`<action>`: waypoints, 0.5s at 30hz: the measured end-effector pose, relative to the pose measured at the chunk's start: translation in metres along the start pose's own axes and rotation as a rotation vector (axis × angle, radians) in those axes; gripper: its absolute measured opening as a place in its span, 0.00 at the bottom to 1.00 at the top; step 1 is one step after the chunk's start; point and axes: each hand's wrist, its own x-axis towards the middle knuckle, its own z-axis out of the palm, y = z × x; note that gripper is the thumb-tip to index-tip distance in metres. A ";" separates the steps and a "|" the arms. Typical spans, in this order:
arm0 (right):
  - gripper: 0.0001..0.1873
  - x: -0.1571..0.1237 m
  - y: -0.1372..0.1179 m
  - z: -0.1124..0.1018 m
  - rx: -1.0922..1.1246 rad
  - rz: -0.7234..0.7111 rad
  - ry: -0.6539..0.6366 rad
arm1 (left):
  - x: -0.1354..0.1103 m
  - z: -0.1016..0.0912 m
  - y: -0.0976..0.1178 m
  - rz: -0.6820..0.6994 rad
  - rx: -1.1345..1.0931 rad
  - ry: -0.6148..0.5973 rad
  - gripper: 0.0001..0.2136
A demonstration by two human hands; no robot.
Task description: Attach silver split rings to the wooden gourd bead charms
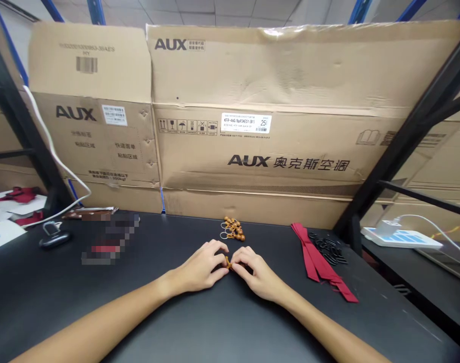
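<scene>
My left hand (204, 267) and my right hand (261, 275) meet over the middle of the black table (169, 327). Between their fingertips is a small orange-brown cord (228, 263), pinched from both sides; most of it is hidden by the fingers. Just beyond the hands lies a small cluster of beaded key rings (237, 234), with shiny brown beads and pale metal loops.
Red ribbon strips (321, 264) and a pile of black clips (328, 248) lie to the right. A power strip (400, 236) stands at the far right. On the left are a dark oval object (55, 239) and a white cable (59, 161). Cardboard boxes (252, 146) wall off the back.
</scene>
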 end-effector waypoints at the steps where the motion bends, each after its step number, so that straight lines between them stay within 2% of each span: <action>1: 0.12 0.000 -0.002 0.000 0.017 -0.001 -0.007 | 0.000 0.000 0.000 0.008 0.004 -0.005 0.02; 5: 0.12 0.001 0.000 0.000 0.018 0.004 0.007 | 0.001 0.000 -0.002 0.038 -0.003 -0.005 0.05; 9: 0.13 0.002 0.006 0.001 -0.079 0.038 0.059 | 0.001 -0.001 -0.002 0.036 -0.030 -0.002 0.06; 15: 0.12 0.003 0.012 0.002 -0.175 0.045 0.069 | 0.003 -0.004 0.000 0.030 -0.058 -0.010 0.07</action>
